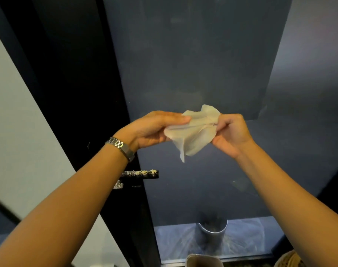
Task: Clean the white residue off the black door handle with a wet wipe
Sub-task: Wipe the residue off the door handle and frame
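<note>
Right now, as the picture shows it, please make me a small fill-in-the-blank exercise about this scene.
1. The left hand and the right hand grip the crumpled white wet wipe ____ the black bar-shaped door handle.
2. The powdery residue on that handle is ____ in colour.
3. The silver metal watch is on the ____ wrist.
Missing words: above; white; left.

Left forearm (pixel 83 191) covers the door handle (pixel 143 174) partly; its tip lies open.
</note>
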Demonstrator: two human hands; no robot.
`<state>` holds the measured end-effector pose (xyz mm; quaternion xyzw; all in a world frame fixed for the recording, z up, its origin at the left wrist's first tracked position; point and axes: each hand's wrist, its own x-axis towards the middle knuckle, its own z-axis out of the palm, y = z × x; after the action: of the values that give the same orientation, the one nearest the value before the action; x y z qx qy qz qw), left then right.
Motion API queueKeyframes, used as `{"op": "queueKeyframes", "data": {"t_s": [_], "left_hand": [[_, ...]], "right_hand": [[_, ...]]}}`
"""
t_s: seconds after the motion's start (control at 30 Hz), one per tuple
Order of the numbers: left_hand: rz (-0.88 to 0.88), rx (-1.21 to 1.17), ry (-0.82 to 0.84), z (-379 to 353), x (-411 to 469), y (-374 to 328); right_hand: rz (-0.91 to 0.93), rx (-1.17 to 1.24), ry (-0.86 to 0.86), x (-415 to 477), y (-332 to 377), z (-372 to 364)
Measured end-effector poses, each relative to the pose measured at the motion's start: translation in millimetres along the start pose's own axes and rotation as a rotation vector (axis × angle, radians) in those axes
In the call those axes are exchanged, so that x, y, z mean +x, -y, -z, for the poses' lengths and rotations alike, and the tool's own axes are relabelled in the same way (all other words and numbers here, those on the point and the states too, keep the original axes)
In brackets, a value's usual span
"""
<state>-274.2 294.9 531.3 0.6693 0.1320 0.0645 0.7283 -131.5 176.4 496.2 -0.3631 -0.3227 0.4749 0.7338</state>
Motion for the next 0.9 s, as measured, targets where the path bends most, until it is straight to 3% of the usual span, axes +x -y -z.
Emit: {"op": "queueKeyframes", "data": {"t_s": [0.1, 0.27, 0.37, 0.5, 0.6, 0.7, 0.77, 0.9], "left_hand": [[0.142, 0.146, 0.055, 5, -11, -4], [0.034, 0.149, -0.062, 7, -19, -4], [-0.022, 0.159, -0.190, 8, -25, -2], [-0.057, -0.118, -0.333, 19, -37, -9], [0.048, -0.209, -0.338, 22, -50, -16], [0.140, -0.147, -0.359, 23, -65, -24], [0.124, -0.100, -0.387, 26, -77, -28], [-0.078, -0.141, -0.485, 39, -89, -30]], "right_hand": [[-0.063, 0.082, 0.038, -1, -1, -9], [-0.135, -0.166, 0.197, 0, -8, -39], [-0.123, -0.248, 0.107, 11, -18, -49], [-0.073, -0.332, -0.104, 16, -21, -58], [0.049, -0.468, -0.214, 19, -26, -66], [0.123, -0.516, -0.258, 23, -29, -68], [0.108, -0.516, -0.215, 24, -30, -69], [0.004, -0.547, 0.000, 24, -40, -75]]}}
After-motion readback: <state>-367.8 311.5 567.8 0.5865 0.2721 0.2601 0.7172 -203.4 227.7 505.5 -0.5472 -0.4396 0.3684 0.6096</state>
